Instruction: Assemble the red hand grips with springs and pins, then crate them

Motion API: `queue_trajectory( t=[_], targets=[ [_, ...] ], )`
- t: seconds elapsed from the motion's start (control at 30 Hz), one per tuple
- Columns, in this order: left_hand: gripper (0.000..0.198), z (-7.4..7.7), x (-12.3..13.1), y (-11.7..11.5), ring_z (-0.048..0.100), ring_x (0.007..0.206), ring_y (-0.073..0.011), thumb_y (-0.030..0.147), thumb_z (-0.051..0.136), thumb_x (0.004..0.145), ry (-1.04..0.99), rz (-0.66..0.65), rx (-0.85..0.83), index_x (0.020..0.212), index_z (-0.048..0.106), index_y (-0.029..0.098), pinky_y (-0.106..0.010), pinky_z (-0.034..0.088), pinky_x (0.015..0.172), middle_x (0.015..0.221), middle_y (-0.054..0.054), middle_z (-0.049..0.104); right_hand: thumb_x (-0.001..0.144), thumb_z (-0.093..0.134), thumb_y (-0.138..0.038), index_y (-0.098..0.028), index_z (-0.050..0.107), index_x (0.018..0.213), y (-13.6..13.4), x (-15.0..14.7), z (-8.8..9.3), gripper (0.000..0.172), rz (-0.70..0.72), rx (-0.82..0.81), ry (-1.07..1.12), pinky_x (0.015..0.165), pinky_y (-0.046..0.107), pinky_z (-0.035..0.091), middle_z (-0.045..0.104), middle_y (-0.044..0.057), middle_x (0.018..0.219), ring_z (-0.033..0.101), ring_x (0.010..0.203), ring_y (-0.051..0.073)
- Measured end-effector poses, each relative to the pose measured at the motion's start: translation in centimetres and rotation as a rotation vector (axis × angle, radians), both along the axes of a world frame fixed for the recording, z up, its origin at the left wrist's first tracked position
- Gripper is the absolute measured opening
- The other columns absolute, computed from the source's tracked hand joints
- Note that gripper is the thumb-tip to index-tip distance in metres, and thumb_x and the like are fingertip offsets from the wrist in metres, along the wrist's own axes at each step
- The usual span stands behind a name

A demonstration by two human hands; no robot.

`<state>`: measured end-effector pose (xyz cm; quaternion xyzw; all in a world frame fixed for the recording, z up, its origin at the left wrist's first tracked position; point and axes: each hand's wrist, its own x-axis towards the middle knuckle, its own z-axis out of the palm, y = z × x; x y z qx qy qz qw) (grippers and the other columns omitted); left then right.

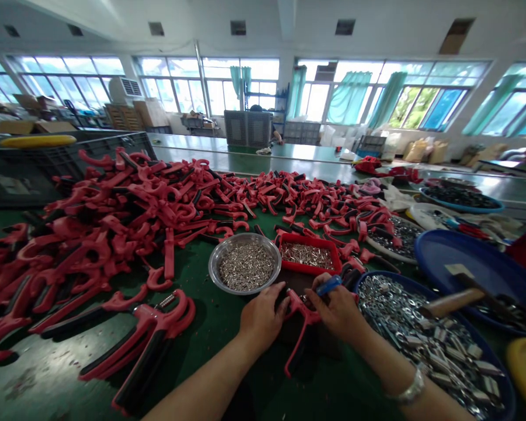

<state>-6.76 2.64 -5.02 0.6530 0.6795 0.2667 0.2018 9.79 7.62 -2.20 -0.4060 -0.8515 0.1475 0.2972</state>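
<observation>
A red plastic tool handle (307,317) with a forked shape lies in front of me, between my two hands. My left hand (263,316) is bent round its left side, fingertips and thumb at its upper edge; the exact grip is partly hidden. Closed over the right side of the handle, my right hand (339,310) has a blue-handled tool (328,285) lying across its fingers. The working end of that tool is hidden. Just beyond my hands stand a clear bowl (214,270) of small metal pins and a red tray (336,257) of longer pins.
Red and black handles (144,204) are heaped at left and across the back. On the right, a blue tray (504,380) holds metal fittings, beside a larger blue tray (447,251) with a wooden-handled hammer (456,301). A grey crate (17,175) stands at far left.
</observation>
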Motion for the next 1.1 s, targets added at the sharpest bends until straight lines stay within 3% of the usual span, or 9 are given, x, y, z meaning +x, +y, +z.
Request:
queue_trajectory(
  t=[0.2,0.43,0.77,0.93,1.0,1.1],
  targets=[
    [0.039,0.0,0.1,-0.1,0.055,0.105,-0.0180,0.037,0.039,0.086,0.019,0.015,-0.006,0.122,0.049,0.025,-0.027,0.044,0.085,0.124,-0.001,0.054,0.086,0.040,-0.020,-0.015,0.050,0.089,0.3,-1.9,1.5,0.012,0.123,0.027,-0.385,0.067,0.028,0.044,0.059,0.008,0.083,0.059,0.076,0.019],
    [0.039,-0.7,0.0,0.2,0.055,0.105,-0.0189,0.036,0.043,0.085,0.029,0.003,0.020,0.121,0.051,0.023,-0.027,0.043,0.087,0.122,-0.003,0.055,0.084,0.043,-0.015,-0.014,0.050,0.096,0.0,-2.8,1.1,0.014,0.054,-0.010,-0.445,0.065,0.026,0.043,0.060,0.010,0.089,0.060,0.078,0.019],
    [0.041,-0.5,-0.1,0.1,0.053,0.108,-0.0179,0.038,0.041,0.086,0.006,-0.015,0.042,0.122,0.050,0.022,-0.027,0.040,0.092,0.123,-0.004,0.055,0.085,0.045,-0.027,-0.016,0.053,0.077,0.4,-0.6,0.7,0.016,0.008,-0.029,-0.233,0.071,0.027,0.043,0.061,0.006,0.077,0.059,0.078,0.019],
    [0.041,-0.1,-0.1,0.0,0.054,0.107,-0.0180,0.038,0.041,0.085,0.018,0.000,0.016,0.122,0.050,0.023,-0.027,0.042,0.089,0.123,-0.003,0.055,0.085,0.040,-0.030,-0.019,0.050,0.077,-0.3,-0.5,0.1,0.017,0.089,-0.018,-0.092,0.062,0.026,0.044,0.060,0.003,0.071,0.060,0.067,0.017],
    [0.040,0.0,-0.1,0.0,0.054,0.107,-0.0179,0.038,0.042,0.085,0.026,0.005,0.011,0.121,0.050,0.024,-0.027,0.042,0.089,0.123,-0.003,0.055,0.083,0.043,-0.032,-0.020,0.049,0.074,0.0,-0.5,0.6,0.016,0.088,-0.021,-0.025,0.059,0.026,0.045,0.060,0.002,0.067,0.061,0.063,0.016],
    [0.039,0.0,-0.1,0.1,0.054,0.107,-0.0172,0.037,0.042,0.085,0.034,0.001,0.019,0.121,0.051,0.024,-0.026,0.041,0.090,0.122,-0.002,0.056,0.087,0.037,-0.036,-0.020,0.045,0.081,1.2,0.1,2.7,0.019,-0.062,-0.013,0.126,0.056,0.027,0.047,0.061,0.003,0.065,0.062,0.059,0.017]
  ],
)
